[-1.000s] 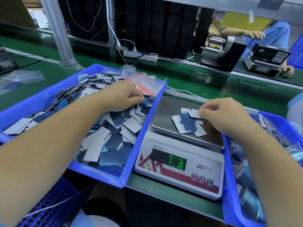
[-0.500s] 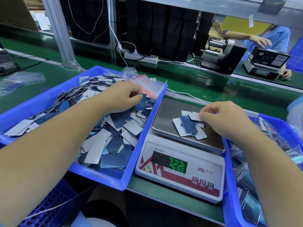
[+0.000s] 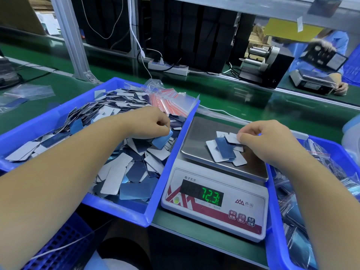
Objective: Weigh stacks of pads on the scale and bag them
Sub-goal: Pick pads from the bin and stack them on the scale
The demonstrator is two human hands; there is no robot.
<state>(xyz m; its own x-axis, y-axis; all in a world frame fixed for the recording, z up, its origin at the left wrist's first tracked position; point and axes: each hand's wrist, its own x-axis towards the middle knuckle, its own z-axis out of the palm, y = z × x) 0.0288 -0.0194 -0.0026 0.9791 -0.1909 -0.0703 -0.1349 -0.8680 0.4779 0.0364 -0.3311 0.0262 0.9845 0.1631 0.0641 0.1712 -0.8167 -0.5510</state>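
Head view: flat rectangular pads (image 3: 224, 148), steel scale (image 3: 204, 137)

– How's my feed looking?

– Bright and even; I see soft overhead light and only faint shadows under the pads on the scale (image 3: 224, 152).

– Any glare?

– A dull sheen on the steel platter, and the green conveyor belt (image 3: 224, 94) mirrors the far side. The display's digits glow crisp.

– Edges?

– Wide-angle bending: the aluminium post (image 3: 72, 38) leans. The far worker (image 3: 331, 45) is motion-blurred; the nearest foreground is soft.
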